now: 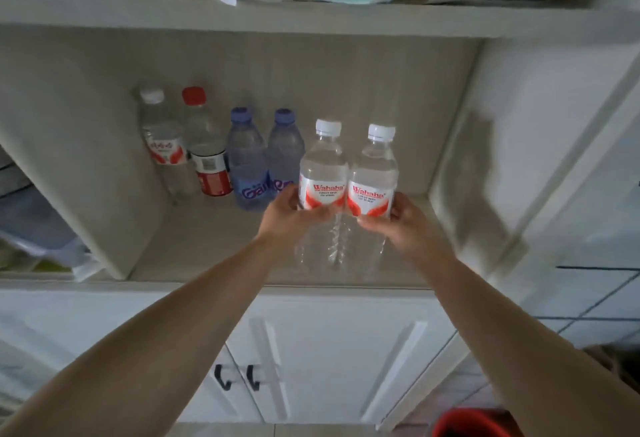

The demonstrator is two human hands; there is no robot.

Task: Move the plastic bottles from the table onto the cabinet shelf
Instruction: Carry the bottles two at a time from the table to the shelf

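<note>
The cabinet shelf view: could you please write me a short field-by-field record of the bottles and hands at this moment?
left hand: grips left Wahaha bottle at its label
right hand: grips right Wahaha bottle at its label
held bottles: upright, side by side, white caps
cabinet shelf: four more bottles at the back
row, left to right: white-capped bottle, red-capped bottle, two blue Ganten bottles

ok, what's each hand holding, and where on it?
Left hand holds the left Wahaha bottle at its label; right hand holds the right Wahaha bottle at its label.
</note>
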